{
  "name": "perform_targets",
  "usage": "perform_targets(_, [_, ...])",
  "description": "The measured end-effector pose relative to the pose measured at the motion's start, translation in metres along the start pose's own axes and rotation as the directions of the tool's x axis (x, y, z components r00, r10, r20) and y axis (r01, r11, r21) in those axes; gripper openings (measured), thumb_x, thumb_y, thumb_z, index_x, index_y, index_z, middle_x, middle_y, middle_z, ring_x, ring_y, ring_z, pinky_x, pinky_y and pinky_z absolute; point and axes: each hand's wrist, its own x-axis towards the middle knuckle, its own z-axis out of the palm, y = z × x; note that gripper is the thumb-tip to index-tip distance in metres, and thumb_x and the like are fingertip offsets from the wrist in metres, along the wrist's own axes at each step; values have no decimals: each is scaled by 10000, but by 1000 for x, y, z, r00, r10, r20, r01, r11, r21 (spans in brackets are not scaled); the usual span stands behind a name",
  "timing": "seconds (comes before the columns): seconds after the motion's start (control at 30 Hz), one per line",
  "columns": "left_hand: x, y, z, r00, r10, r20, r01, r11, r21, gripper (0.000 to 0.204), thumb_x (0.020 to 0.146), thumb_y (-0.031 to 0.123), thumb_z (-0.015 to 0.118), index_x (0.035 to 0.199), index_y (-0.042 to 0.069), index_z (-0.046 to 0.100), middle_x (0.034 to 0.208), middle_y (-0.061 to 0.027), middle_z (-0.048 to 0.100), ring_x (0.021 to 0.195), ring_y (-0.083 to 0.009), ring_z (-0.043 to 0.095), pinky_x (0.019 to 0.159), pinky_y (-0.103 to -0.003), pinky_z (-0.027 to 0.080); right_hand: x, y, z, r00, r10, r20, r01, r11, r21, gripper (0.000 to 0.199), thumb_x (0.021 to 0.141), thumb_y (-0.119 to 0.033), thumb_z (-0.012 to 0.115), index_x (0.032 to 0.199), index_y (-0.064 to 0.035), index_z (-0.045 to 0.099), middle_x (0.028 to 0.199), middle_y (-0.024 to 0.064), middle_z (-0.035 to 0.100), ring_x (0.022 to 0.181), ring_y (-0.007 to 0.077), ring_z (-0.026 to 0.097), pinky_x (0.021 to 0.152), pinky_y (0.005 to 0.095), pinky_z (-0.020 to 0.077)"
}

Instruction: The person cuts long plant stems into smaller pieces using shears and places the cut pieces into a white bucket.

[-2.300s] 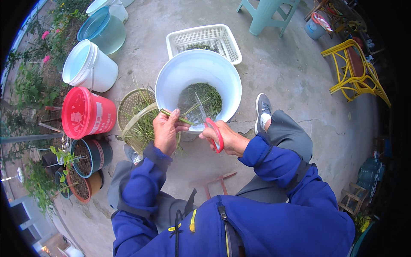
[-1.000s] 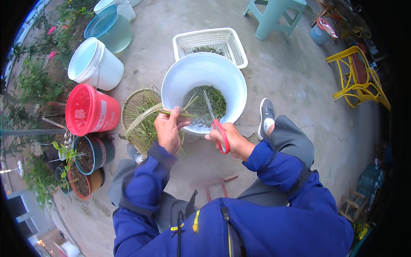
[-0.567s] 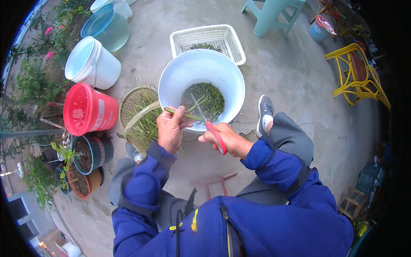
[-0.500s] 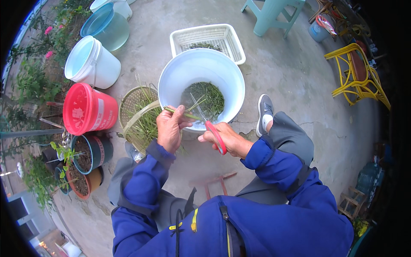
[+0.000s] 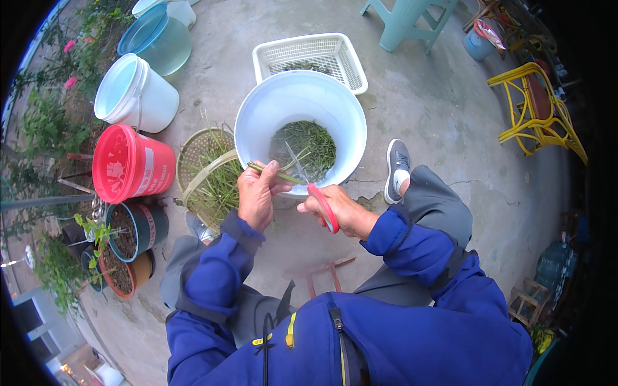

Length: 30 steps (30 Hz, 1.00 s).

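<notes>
Between thumb and fingers, my left hand [image 5: 257, 195] pinches a small bunch of green stems [image 5: 275, 174] at the near rim of a white bucket [image 5: 252, 122]. My right hand [image 5: 344, 209] grips red-handled scissors [image 5: 325, 206], their blades pointing up and left over the bucket beside the stems. Cut green pieces [image 5: 312, 147] lie at the bottom of the bucket. Left of it stands a woven basket [image 5: 190, 161] with a hooped handle, holding long uncut stems [image 5: 215, 193].
Beyond the bucket is a white slotted basket [image 5: 351, 64] with some greens. On the left stand a red bucket [image 5: 129, 164], a white pail [image 5: 158, 103], a blue tub [image 5: 170, 48] and plant pots [image 5: 151, 225]. A green stool [image 5: 405, 26] and yellow chair [image 5: 515, 128] are at right.
The view has shifted slightly. Both hands keep nearly the same place, with the stems still in my left hand and the scissors in my right.
</notes>
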Motion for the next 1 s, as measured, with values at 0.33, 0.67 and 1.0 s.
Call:
perform_targets(0.33, [2,0,-1,999,1,37,-3,998,64,146,952,153,619,901,39,544,817,-87,641,677,-185,673,599,-282,581,2,3,-2,999,2,45,-5,997,74,379,833,-249,648,575,-46,458,534,16,425,460,132,426,447,309,341])
perform_targets(0.67, [10,-7,2,999,-34,-11,34,995,89,166,946,145,619,853,39,532,804,-76,609,686,-158,634,612,-298,582,-7,-18,1,993,118,-31,-120,990,-69,335,803,-235,622,570,-45,475,491,48,451,416,150,424,402,334,319])
perform_targets(1.0, [19,-3,3,998,-60,-5,60,987,149,209,959,222,615,923,29,545,821,-90,622,700,-164,645,605,-300,579,6,-2,-3,987,129,-97,-122,990,72,308,788,-233,667,589,-56,511,529,28,467,429,137,441,414,316,340])
